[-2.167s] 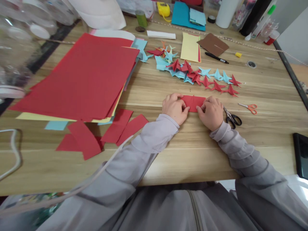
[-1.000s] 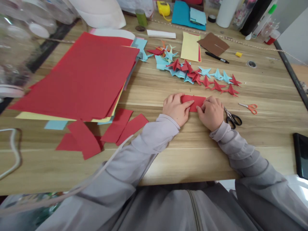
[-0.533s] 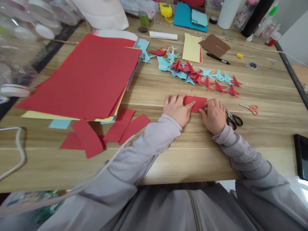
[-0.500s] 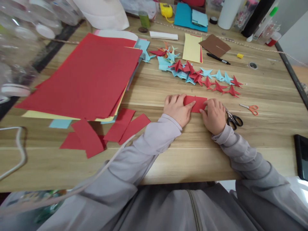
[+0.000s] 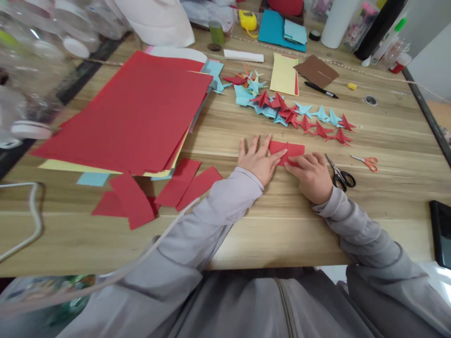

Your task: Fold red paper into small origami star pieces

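Observation:
A small red paper piece (image 5: 295, 149) with a slit or fold line near its middle lies flat on the wooden table. My left hand (image 5: 260, 160) rests on its left part, fingers spread, thumb reaching across the paper. On the lower right part, my right hand (image 5: 311, 174) presses with its fingertips, the fingers bent and close together. Black scissors (image 5: 340, 175) lie just right of my right hand, and small orange scissors (image 5: 369, 162) farther right. Red and blue folded paper cranes (image 5: 321, 129) sit in rows behind the paper.
A stack of large red sheets (image 5: 134, 112) covers the left, with cut red strips (image 5: 179, 182) in front. Yellow paper (image 5: 283, 74), brown paper (image 5: 316, 70) and a black pen (image 5: 321, 89) lie at the back. A black device (image 5: 441, 230) is at the right edge.
My right hand has shifted left over the paper, its fingertips now nearer the middle. The fingers of my left hand have spread wider. The view has shifted slightly.

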### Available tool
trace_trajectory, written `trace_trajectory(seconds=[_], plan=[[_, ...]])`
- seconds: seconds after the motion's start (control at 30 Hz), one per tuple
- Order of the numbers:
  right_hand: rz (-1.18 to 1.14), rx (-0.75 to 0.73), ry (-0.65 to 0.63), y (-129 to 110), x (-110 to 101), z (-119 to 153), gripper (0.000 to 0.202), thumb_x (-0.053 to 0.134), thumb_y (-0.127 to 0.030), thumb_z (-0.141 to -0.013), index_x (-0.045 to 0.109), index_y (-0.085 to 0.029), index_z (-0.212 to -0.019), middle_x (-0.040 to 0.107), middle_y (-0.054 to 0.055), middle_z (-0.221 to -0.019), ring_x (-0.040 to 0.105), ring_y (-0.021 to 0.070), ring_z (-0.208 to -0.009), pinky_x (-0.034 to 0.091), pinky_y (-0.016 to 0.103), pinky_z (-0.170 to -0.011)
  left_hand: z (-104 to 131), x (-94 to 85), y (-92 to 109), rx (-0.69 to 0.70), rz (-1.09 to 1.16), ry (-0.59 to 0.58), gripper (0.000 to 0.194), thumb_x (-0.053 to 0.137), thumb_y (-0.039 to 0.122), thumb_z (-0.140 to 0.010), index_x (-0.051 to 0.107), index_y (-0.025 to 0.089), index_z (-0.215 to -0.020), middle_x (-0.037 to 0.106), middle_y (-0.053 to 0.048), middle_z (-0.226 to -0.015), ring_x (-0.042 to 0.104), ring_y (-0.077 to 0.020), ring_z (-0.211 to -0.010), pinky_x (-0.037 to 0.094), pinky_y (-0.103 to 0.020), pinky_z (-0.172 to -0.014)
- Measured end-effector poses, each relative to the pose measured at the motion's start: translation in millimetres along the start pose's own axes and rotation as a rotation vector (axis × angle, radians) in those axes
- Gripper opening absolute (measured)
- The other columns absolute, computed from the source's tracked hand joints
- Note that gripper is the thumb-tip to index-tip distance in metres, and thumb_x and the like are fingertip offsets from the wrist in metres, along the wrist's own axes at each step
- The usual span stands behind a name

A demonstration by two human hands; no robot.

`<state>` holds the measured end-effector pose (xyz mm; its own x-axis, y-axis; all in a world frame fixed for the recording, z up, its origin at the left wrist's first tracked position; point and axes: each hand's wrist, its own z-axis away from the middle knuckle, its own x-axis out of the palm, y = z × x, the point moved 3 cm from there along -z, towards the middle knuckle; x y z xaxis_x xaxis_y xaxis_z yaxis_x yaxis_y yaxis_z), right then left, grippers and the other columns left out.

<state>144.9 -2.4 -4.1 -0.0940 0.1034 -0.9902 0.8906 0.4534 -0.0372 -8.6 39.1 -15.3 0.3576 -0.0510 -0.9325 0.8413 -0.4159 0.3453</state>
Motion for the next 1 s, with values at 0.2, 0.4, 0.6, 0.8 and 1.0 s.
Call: trace_trajectory(seconds=[0.2, 0.4, 0.6, 0.8, 1.0], plan=[[-0.019, 0.005, -0.003, 0.7, 1.6, -0.6, 0.038, 0.044, -0.012, -0.09, 0.066, -0.029, -0.116, 0.064, 0.004, -0.123, 0.049, 0.0233, -0.108, 0.024, 0.044, -0.1, -2.1, -2.3, -7.7, 0.01, -0.006, -0.051, 0.037, 0.043, 0.037, -0.092, 0.055, 0.044, -0.126, 0.03, 0.0, -0.154, 0.022, -0.0363, -0.142, 0.01, -0.07, -0.109], [-0.044, 0.007, -0.004, 0.5, 2.5, -3.6, 0.036, 0.045, -0.013, -0.09, 0.067, -0.027, -0.114, 0.066, 0.004, -0.118, 0.051, 0.0235, -0.105, 0.028, 0.043, -0.098, 6.3, -15.0, -6.1, 0.045, -0.042, 0.089, 0.039, 0.044, 0.025, -0.09, 0.06, 0.029, -0.125, 0.03, -0.006, -0.154, 0.021, -0.0332, -0.143, 0.01, -0.066, -0.112], [-0.014, 0.007, 0.008, -3.7, 1.4, -3.6, 0.032, 0.044, -0.018, -0.092, 0.068, -0.026, -0.112, 0.066, 0.006, -0.115, 0.05, 0.0244, -0.106, 0.026, 0.046, -0.101, 22.6, -6.8, 21.1, 0.286, -0.083, 0.028, 0.039, 0.044, 0.031, -0.091, 0.061, 0.018, -0.124, 0.04, -0.009, -0.148, 0.03, -0.0317, -0.14, 0.016, -0.06, -0.116], [0.012, -0.048, 0.035, -5.2, 0.2, -3.3, 0.032, 0.043, -0.015, -0.092, 0.068, -0.022, -0.111, 0.068, 0.007, -0.113, 0.054, 0.0248, -0.103, 0.034, 0.046, -0.097, 27.2, -10.9, 21.5, 0.27, -0.118, 0.069, 0.036, 0.042, 0.024, -0.092, 0.065, 0.018, -0.119, 0.048, -0.008, -0.142, 0.035, -0.0336, -0.137, 0.019, -0.063, -0.114], [-0.162, -0.151, 0.159, 10.1, 11.7, 4.4, 0.035, 0.046, -0.005, -0.086, 0.069, -0.015, -0.11, 0.067, 0.009, -0.121, 0.058, 0.0242, -0.111, 0.047, 0.041, -0.093, 25.5, -11.8, 8.4, 0.305, -0.114, 0.077, 0.035, 0.042, 0.025, -0.091, 0.067, 0.02, -0.115, 0.054, -0.007, -0.137, 0.041, -0.036, -0.133, 0.025, -0.066, -0.109]])
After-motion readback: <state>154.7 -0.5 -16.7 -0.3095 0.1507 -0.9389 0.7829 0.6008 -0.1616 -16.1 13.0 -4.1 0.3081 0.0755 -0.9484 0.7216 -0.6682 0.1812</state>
